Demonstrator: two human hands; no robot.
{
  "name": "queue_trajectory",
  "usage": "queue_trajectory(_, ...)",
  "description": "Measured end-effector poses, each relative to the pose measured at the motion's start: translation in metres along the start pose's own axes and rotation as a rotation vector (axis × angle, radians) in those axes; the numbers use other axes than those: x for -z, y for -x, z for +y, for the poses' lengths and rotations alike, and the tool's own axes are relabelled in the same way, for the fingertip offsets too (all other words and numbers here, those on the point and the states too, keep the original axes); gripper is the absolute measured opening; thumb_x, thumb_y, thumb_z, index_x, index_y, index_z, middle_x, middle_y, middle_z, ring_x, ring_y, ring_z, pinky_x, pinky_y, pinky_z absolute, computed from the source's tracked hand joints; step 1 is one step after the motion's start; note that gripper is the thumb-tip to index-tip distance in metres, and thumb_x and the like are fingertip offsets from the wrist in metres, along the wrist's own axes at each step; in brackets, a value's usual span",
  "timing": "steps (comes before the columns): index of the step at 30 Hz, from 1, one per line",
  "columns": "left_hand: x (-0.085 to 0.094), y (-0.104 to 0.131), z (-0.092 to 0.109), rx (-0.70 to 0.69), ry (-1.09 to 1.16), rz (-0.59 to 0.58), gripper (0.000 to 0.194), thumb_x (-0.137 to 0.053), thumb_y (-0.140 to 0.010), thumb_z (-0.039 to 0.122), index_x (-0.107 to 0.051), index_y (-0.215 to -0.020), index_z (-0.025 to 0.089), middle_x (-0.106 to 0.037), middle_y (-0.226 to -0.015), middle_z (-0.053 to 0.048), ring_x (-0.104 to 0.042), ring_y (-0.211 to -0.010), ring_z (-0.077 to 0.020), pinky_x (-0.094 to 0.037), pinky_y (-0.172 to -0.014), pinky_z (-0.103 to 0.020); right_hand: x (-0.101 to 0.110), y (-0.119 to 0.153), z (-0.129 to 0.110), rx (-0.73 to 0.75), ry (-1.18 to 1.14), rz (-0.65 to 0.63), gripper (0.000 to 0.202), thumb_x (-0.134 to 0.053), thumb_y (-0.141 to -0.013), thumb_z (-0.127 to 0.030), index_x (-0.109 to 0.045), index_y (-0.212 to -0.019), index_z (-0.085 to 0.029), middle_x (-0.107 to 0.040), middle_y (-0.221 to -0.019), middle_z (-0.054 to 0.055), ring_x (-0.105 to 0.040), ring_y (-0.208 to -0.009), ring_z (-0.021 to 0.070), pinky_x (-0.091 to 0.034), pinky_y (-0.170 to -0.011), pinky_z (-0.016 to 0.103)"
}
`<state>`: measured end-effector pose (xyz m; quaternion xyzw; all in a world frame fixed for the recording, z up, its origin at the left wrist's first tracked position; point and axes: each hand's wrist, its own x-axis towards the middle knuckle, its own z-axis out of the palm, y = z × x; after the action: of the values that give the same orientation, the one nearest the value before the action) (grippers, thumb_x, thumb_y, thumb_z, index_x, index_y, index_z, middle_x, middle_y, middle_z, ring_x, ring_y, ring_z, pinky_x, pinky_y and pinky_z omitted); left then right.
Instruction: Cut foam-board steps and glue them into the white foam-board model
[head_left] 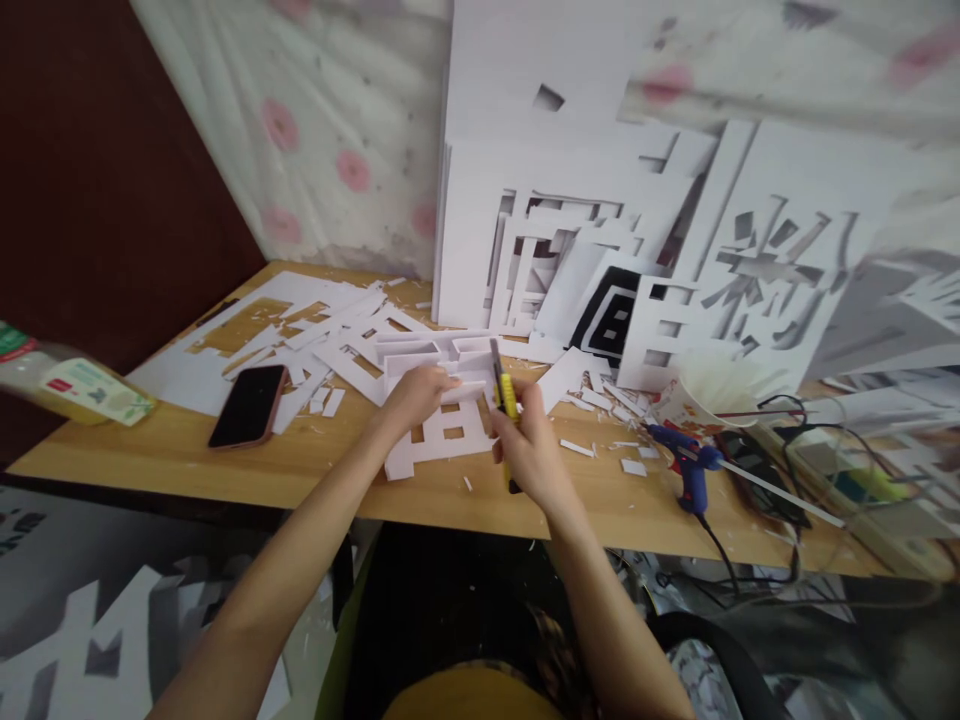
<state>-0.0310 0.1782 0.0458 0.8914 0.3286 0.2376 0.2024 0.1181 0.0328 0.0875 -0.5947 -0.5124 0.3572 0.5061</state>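
Note:
My right hand (523, 432) is wrapped round a yellow and black utility knife (508, 398), whose blade end points up and away from me. My left hand (421, 394) is closed on the near side of a white foam board piece (409, 362) with raised walls, left of the knife. Its thumb points right along a wall. Beneath and nearer to me lies a flat white board with square cutouts (475, 432). The knife tip is beside the right end of the walled piece; whether they touch cannot be made out.
A phone (249, 407) and bottle (82, 385) lie at the left, near white scraps (300, 340). To the right are a blue glue gun (691, 465), a paper cup (686, 402) and cables. Cut white boards (480, 170) lean at the back.

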Motion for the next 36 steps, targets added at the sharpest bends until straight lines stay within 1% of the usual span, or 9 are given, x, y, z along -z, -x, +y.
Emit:
queue_trajectory(4, 0.004, 0.002, 0.009, 0.026, 0.013, 0.049, 0.031, -0.047, -0.088, 0.011, -0.077, -0.091, 0.019, -0.075, -0.085, -0.006, -0.067, -0.08, -0.0218, -0.052, -0.079, -0.034, 0.023, 0.013, -0.017, 0.06, -0.159, 0.063, 0.037, -0.057, -0.088, -0.035, -0.043, -0.121, -0.027, -0.054, -0.098, -0.001, -0.056, -0.063, 0.0106, -0.051, -0.048, 0.024)
queue_trajectory(12, 0.006, 0.045, 0.072, 0.224, 0.365, 0.251, 0.024, -0.052, -0.092, 0.031, -0.069, -0.106, 0.02, -0.074, -0.1, -0.006, -0.068, -0.08, -0.0178, -0.057, -0.071, -0.03, 0.037, 0.073, 0.017, -0.022, -0.31, 0.078, 0.053, -0.052, -0.096, -0.042, -0.032, -0.144, -0.034, -0.055, -0.09, -0.004, -0.051, -0.052, 0.0069, -0.05, -0.045, 0.022)
queue_trajectory(14, -0.003, 0.064, 0.087, 0.335, 0.56, 0.24, 0.024, -0.057, -0.09, 0.036, -0.068, -0.101, 0.019, -0.073, -0.095, -0.005, -0.067, -0.076, -0.0163, -0.056, -0.067, -0.027, 0.043, 0.088, 0.022, -0.028, -0.371, 0.057, 0.056, -0.052, -0.097, -0.039, -0.029, -0.148, -0.038, -0.056, -0.093, -0.003, -0.052, -0.052, 0.0075, -0.052, -0.046, 0.023)
queue_trajectory(18, -0.035, 0.091, 0.105, 0.487, 0.801, 0.205, 0.028, -0.063, -0.085, 0.043, -0.067, -0.096, 0.018, -0.072, -0.091, -0.005, -0.067, -0.08, -0.0169, -0.055, -0.067, -0.026, 0.069, 0.107, 0.023, 0.066, -0.545, 0.086, 0.024, -0.054, -0.095, -0.036, -0.061, -0.118, -0.032, -0.061, -0.094, 0.001, -0.055, -0.055, 0.0102, -0.051, -0.049, 0.028)
queue_trajectory(21, -0.057, 0.096, 0.115, 0.5, 0.869, 0.16, 0.027, -0.066, -0.083, 0.043, -0.066, -0.094, 0.018, -0.073, -0.093, -0.006, -0.067, -0.085, -0.0177, -0.055, -0.073, -0.029, 0.097, 0.11, 0.019, 0.07, -0.622, 0.191, 0.032, -0.052, -0.093, -0.053, -0.062, -0.114, -0.032, -0.064, -0.083, 0.001, -0.043, -0.044, 0.0098, -0.041, -0.044, 0.027)
queue_trajectory(24, -0.067, 0.087, 0.124, 0.475, 0.893, 0.089, 0.029, -0.073, -0.078, 0.037, -0.064, -0.099, 0.019, -0.073, -0.091, -0.004, -0.069, -0.086, -0.0181, -0.055, -0.078, -0.03, 0.119, 0.111, 0.016, 0.092, -0.601, 0.248, 0.078, -0.043, -0.075, -0.088, -0.062, -0.119, -0.026, -0.066, -0.076, 0.003, -0.03, -0.038, 0.0098, -0.033, -0.041, 0.029)
queue_trajectory(26, -0.064, 0.078, 0.129, 0.456, 0.897, 0.068, 0.031, -0.076, -0.075, 0.036, -0.063, -0.099, 0.02, -0.074, -0.085, -0.002, -0.069, -0.082, -0.0179, -0.055, -0.077, -0.03, 0.127, 0.113, 0.017, 0.14, -0.569, 0.299, 0.082, -0.053, -0.062, -0.093, -0.064, -0.109, -0.026, -0.059, -0.058, -0.004, -0.026, -0.035, 0.0099, -0.032, -0.042, 0.03)
queue_trajectory(30, -0.047, 0.051, 0.145, 0.319, 0.801, -0.048, 0.019, -0.071, -0.082, 0.039, -0.071, -0.087, 0.021, -0.076, -0.087, -0.003, -0.07, -0.081, -0.0194, -0.054, -0.076, -0.031, 0.131, 0.12, 0.024, 0.249, -0.595, 0.333, 0.037, -0.068, -0.079, -0.063, -0.057, -0.08, -0.028, -0.029, -0.028, -0.017, -0.015, -0.026, 0.0092, -0.034, -0.051, 0.028)
queue_trajectory(36, -0.06, -0.017, 0.176, -0.143, 0.479, -0.434, 0.013, -0.065, -0.088, 0.023, -0.077, -0.083, 0.023, -0.078, -0.089, -0.002, -0.071, -0.084, -0.0205, -0.052, -0.08, -0.032, 0.135, 0.129, 0.026, 0.359, -0.501, 0.647, 0.025, -0.048, -0.087, -0.038, -0.066, -0.094, -0.022, -0.05, -0.04, -0.009, -0.036, -0.033, 0.0119, -0.043, -0.068, 0.035)
